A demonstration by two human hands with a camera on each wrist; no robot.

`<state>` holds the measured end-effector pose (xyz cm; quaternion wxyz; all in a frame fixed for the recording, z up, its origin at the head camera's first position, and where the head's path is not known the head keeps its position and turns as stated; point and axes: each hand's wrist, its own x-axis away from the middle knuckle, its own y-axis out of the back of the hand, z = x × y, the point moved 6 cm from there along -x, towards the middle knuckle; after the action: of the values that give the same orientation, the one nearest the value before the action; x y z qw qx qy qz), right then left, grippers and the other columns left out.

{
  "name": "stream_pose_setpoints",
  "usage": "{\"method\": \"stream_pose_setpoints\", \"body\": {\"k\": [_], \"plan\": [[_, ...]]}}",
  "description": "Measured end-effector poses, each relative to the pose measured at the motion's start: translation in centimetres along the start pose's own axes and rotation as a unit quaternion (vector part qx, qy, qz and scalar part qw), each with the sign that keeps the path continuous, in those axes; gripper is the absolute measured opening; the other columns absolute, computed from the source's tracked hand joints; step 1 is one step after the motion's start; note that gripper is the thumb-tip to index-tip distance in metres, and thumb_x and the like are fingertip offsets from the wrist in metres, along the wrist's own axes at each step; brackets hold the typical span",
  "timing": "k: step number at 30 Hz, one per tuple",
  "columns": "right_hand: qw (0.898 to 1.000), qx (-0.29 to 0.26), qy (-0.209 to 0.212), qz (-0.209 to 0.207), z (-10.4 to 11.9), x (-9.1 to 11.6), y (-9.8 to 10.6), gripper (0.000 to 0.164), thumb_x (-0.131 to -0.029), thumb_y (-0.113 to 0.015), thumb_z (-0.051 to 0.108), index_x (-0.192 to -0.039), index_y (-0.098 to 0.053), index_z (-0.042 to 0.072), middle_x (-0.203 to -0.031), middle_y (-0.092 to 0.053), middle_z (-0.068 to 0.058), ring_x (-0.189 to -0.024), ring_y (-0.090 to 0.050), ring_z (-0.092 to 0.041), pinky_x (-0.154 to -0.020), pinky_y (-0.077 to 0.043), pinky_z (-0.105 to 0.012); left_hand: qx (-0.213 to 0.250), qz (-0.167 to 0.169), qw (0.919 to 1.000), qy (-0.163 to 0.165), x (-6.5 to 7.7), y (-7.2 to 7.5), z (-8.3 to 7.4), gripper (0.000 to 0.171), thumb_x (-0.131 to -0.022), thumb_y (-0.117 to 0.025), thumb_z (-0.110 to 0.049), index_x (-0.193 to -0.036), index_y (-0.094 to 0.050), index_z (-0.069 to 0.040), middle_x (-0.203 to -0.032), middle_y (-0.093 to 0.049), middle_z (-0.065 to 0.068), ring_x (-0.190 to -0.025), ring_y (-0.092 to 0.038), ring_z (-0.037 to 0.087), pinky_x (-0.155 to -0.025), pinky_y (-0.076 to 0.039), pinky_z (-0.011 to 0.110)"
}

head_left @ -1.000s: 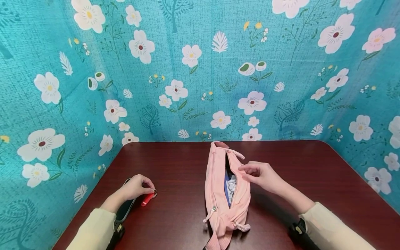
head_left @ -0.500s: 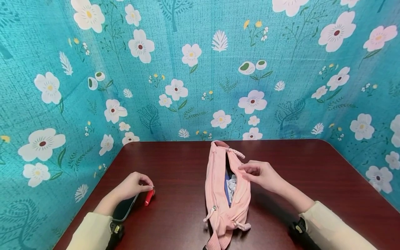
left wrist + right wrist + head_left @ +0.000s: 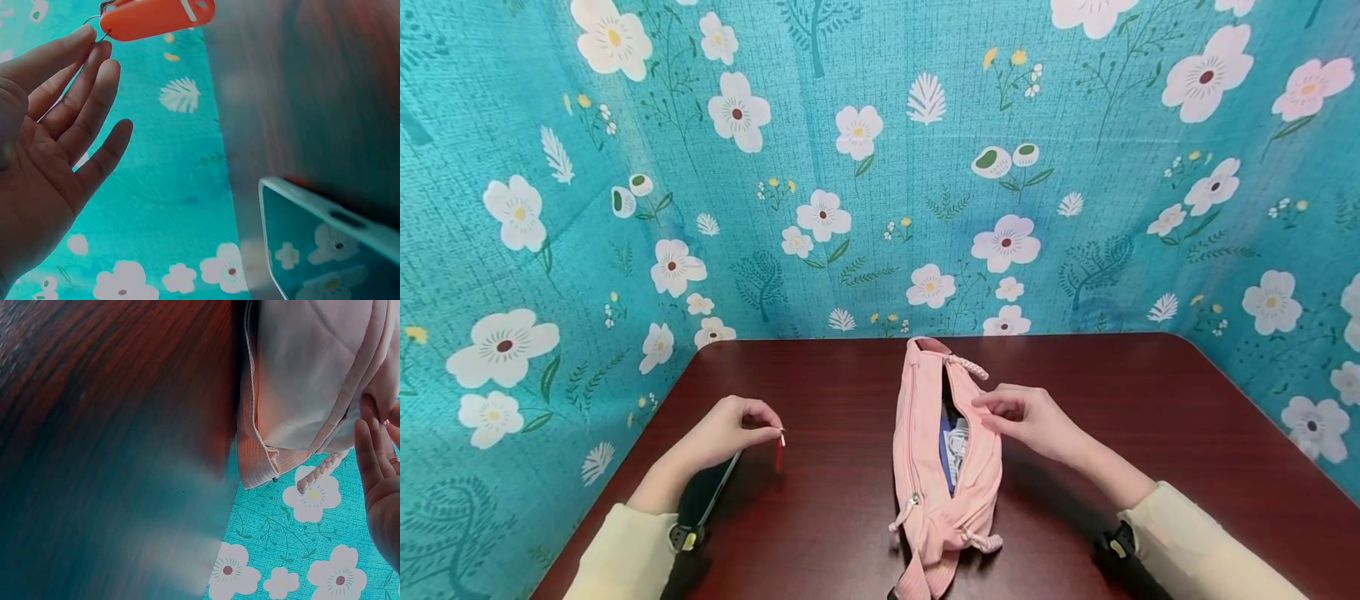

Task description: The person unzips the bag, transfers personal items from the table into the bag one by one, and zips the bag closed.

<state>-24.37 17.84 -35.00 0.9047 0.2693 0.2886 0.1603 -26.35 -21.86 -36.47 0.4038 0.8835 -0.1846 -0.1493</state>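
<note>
Thumb and fingertips of my left hand [image 3: 730,433] pinch the metal ring of a red key tag [image 3: 778,456]. In the left wrist view the key tag [image 3: 156,19] hangs from that ring, apart from the table. A pink bag [image 3: 981,471] lies lengthwise on the table with its zip undone. My right hand [image 3: 1037,425] pinches the right edge of its opening, as the right wrist view also shows on the bag [image 3: 306,381]. Inside the bag are a blue flat thing [image 3: 944,454] and a white coiled cable [image 3: 957,442]; the rest of the inside is hidden.
A dark phone [image 3: 702,492] with a pale edge lies on the table, partly hidden under my left wrist. The dark red table [image 3: 835,517] meets a teal flowered cloth [image 3: 880,208] at the back and sides. A strap [image 3: 925,579] trails toward the near edge.
My left hand has lifted the key tag off the table by its ring and shifted slightly right and away, uncovering more of the phone. My right hand stays at the bag's opening.
</note>
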Motion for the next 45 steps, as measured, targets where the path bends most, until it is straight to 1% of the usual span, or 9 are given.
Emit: {"method": "stream_pose_setpoints", "body": {"k": [5, 10, 15, 22, 25, 29, 33, 40, 45], "plan": [[1.000, 0.002, -0.003, 0.001, 0.0, 0.0, 0.0, 0.025, -0.080, -0.072, -0.010, -0.105, -0.069, -0.008, -0.081, -0.065, -0.009, -0.066, -0.061, -0.014, -0.057, -0.051, -0.028, 0.038, -0.004, 0.9991, -0.018, -0.8, -0.5, -1.5, 0.004, -0.087, -0.074, -0.017, -0.090, -0.074, -0.015, -0.082, -0.069, -0.006, -0.073, -0.063, 0.016, -0.070, -0.054, 0.028], [1.000, 0.004, -0.003, 0.002, 0.1, -0.1, 0.0, 0.025, -0.080, -0.072, -0.010, -0.105, -0.069, -0.008, -0.080, -0.065, -0.008, -0.066, -0.061, -0.014, -0.056, -0.051, -0.028, 0.090, -0.003, 0.9953, -0.036, -1.8, -1.2, -2.8, 0.005, -0.087, -0.074, -0.013, -0.092, -0.073, -0.011, -0.082, -0.071, -0.002, -0.072, -0.068, 0.015, -0.072, -0.056, 0.030], [1.000, 0.006, -0.003, 0.002, 0.1, -0.1, 0.0, 0.025, -0.080, -0.072, -0.010, -0.105, -0.069, -0.007, -0.080, -0.066, -0.008, -0.066, -0.061, -0.014, -0.056, -0.051, -0.029, 0.123, -0.004, 0.9908, -0.055, -2.8, -1.6, -4.3, 0.005, -0.088, -0.072, -0.009, -0.092, -0.073, -0.007, -0.081, -0.071, 0.002, -0.071, -0.068, 0.017, -0.070, -0.057, 0.034], [1.000, 0.013, -0.008, 0.002, 0.3, -0.1, 0.0, 0.024, -0.081, -0.071, -0.010, -0.105, -0.069, -0.007, -0.081, -0.066, -0.009, -0.067, -0.062, -0.014, -0.057, -0.051, -0.029, 0.150, -0.012, 0.9872, -0.053, -4.4, -2.2, -6.0, 0.006, -0.087, -0.073, -0.012, -0.092, -0.073, -0.009, -0.082, -0.071, 0.002, -0.072, -0.068, 0.020, -0.071, -0.056, 0.044], [1.000, 0.014, -0.007, 0.002, 0.4, -0.2, 0.0, 0.024, -0.081, -0.072, -0.009, -0.105, -0.069, -0.007, -0.081, -0.066, -0.009, -0.066, -0.061, -0.014, -0.057, -0.051, -0.029, 0.161, -0.015, 0.9851, -0.059, -5.1, -2.4, -6.7, 0.007, -0.087, -0.073, -0.011, -0.093, -0.073, -0.008, -0.083, -0.071, 0.003, -0.073, -0.068, 0.020, -0.071, -0.056, 0.044], [1.000, 0.016, -0.005, 0.003, 0.4, -0.2, -0.1, 0.024, -0.081, -0.072, -0.009, -0.105, -0.069, -0.007, -0.080, -0.065, -0.008, -0.065, -0.060, -0.014, -0.056, -0.050, -0.029, 0.170, -0.017, 0.9828, -0.070, -6.1, -2.9, -7.4, 0.007, -0.087, -0.073, -0.009, -0.094, -0.073, -0.006, -0.083, -0.072, 0.004, -0.073, -0.068, 0.019, -0.070, -0.057, 0.040], [1.000, 0.015, -0.004, 0.004, 0.4, -0.1, -0.1, 0.024, -0.081, -0.072, -0.009, -0.105, -0.069, -0.007, -0.079, -0.065, -0.008, -0.065, -0.060, -0.014, -0.056, -0.050, -0.028, 0.182, -0.018, 0.9802, -0.076, -6.7, -3.5, -8.1, 0.008, -0.087, -0.073, -0.007, -0.093, -0.073, -0.003, -0.084, -0.072, 0.006, -0.073, -0.068, 0.019, -0.069, -0.057, 0.040], [1.000, 0.013, 0.000, 0.004, 0.5, -0.2, 0.0, 0.024, -0.081, -0.071, -0.010, -0.104, -0.069, -0.008, -0.079, -0.065, -0.009, -0.065, -0.059, -0.015, -0.056, -0.049, -0.027, 0.197, -0.007, 0.9770, -0.083, -7.5, -4.6, -9.3, 0.007, -0.087, -0.072, -0.005, -0.093, -0.072, -0.001, -0.084, -0.071, 0.012, -0.074, -0.069, 0.024, -0.067, -0.057, 0.037], [1.000, 0.015, 0.001, 0.003, 0.5, -0.1, 0.1, 0.023, -0.081, -0.071, -0.010, -0.104, -0.069, -0.008, -0.079, -0.065, -0.009, -0.065, -0.059, -0.015, -0.056, -0.049, -0.026, 0.205, 0.006, 0.9742, -0.094, -8.2, -5.7, -10.0, 0.007, -0.087, -0.071, -0.003, -0.093, -0.071, 0.001, -0.084, -0.071, 0.014, -0.071, -0.067, 0.017, -0.066, -0.057, 0.036]]}}
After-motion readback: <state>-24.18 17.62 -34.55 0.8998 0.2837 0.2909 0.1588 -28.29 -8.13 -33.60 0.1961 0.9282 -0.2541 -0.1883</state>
